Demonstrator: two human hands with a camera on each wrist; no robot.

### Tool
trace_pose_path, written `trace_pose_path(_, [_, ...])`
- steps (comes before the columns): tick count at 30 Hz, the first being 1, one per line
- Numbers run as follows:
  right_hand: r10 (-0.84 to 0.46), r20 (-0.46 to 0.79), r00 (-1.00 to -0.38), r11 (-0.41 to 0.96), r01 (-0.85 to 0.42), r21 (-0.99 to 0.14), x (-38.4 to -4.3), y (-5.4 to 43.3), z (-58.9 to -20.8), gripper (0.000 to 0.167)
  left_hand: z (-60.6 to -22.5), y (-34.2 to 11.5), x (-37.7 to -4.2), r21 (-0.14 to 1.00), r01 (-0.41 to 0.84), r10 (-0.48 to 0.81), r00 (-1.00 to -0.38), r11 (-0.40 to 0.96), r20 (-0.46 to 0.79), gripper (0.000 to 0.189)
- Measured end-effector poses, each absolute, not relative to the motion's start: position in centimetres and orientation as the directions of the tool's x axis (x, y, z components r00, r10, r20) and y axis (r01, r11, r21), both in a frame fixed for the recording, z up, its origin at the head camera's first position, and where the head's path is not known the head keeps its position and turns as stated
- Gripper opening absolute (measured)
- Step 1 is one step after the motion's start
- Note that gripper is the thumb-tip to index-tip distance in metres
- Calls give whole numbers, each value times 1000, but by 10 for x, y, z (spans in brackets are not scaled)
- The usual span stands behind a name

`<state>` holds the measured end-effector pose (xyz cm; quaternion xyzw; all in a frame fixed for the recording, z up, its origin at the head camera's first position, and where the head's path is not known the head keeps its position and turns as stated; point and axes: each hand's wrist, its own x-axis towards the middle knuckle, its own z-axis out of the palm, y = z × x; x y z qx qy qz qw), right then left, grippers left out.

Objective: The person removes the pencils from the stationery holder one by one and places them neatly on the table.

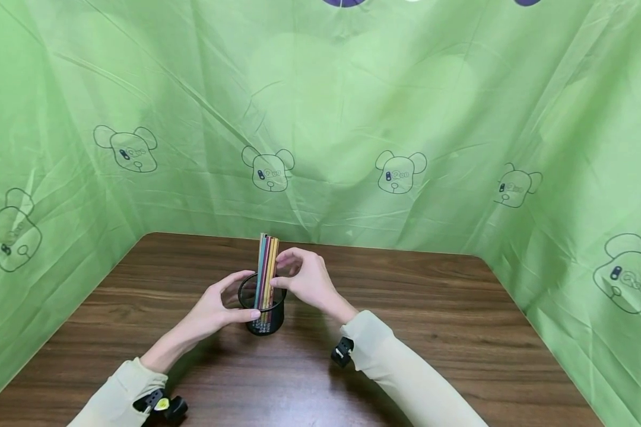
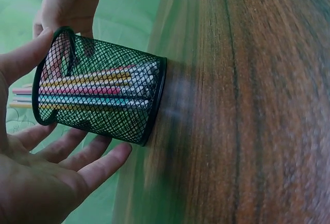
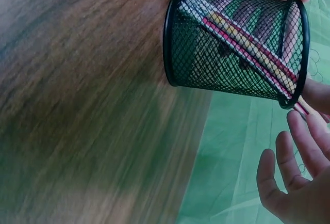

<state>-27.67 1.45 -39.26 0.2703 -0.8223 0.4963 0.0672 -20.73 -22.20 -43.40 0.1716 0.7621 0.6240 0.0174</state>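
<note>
A black mesh pencil cup (image 1: 278, 322) stands upright on the wooden table. In it leans a bundle of coloured pencils (image 1: 266, 261) in blue, dark red, yellow and other colours, their upper ends well above the rim. My left hand (image 1: 210, 309) holds the cup from the left, thumb at the near side of the rim and fingers round the far side. At the right, my right hand (image 1: 311, 280) pinches the pencils just above the rim between thumb and fingers. Through the mesh in the left wrist view, the pencils' lower ends (image 2: 139, 87) show near the base.
The brown wood-grain table (image 1: 416, 314) extends around the cup on all sides. A green curtain (image 1: 336, 118) with bear-face outlines hangs behind it and along both sides. Black wrist cameras sit on the left cuff (image 1: 133, 379) and right cuff (image 1: 365, 332).
</note>
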Motion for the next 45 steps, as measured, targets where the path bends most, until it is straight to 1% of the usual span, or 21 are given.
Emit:
trace_pose_path(7, [-354, 348, -868, 359, -470, -806, -280, 10, -398, 38, -433, -223, -207, 956, 242, 281, -941, 166, 190, 83])
trace_pose_path(14, [-352, 344, -870, 266, -446, -855, -282, 10, -400, 36, -433, -222, -207, 956, 240, 280, -941, 168, 187, 82])
trace_pose_path(18, [-356, 355, -864, 233, -450, -862, -282, 9, -400, 39, -433, -222, -207, 957, 235, 280, -943, 168, 182, 82])
trace_pose_path(23, [-370, 349, -861, 235, -451, -861, -281, 7, -400, 42, -433, -222, -207, 961, 216, 275, -947, 171, 164, 82])
trace_pose_path(27, [-382, 361, -851, 245, -470, -848, -281, 6, -400, 38, -434, -222, -207, 962, 205, 267, -951, 177, 154, 81])
trace_pose_path(33, [-387, 394, -833, 253, -507, -824, -283, 6, -399, 36, -434, -222, -208, 949, 237, 269, -947, 207, 178, 81])
trace_pose_path(45, [-396, 364, -843, 250, -480, -841, -282, 3, -400, 43, -435, -223, -210, 952, 232, 265, -948, 197, 176, 80])
